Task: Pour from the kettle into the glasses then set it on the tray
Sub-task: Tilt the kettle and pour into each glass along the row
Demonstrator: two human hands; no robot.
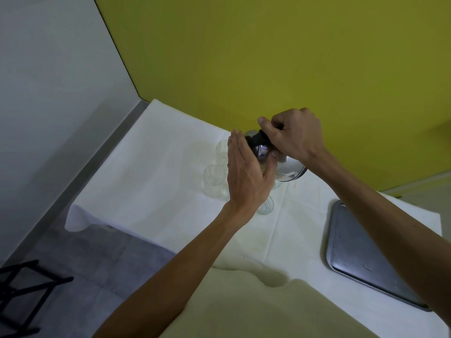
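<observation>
Both bare forearms reach forward from the near edge and meet over the far half of the tabletop. The right hand point(294, 136) comes in from the right, fist closed around the black handle point(260, 140) of the round, shiny steel kettle point(288, 168), which is held off the cloth and tipped to the left. The left hand point(245, 172) stands on edge with fingers straight and together, palm flat against the kettle's left side and thumb pressed on the metal; it steadies rather than grips.

Several clear drinking glasses point(214, 180) stand upright in a cluster just beside and partly behind the left hand, under the tilted kettle. A flat grey metal tray point(353, 250) with rounded corners lies near the right edge, well apart from the kettle, with a few drops on it.

A creased white cloth point(151, 167) covers the tabletop, with a wet patch at the near edge. A yellow-green wall point(268, 57) backs it, a pale grey wall point(48, 93) stands to the left, and grey floor tiles point(92, 259) show below.
</observation>
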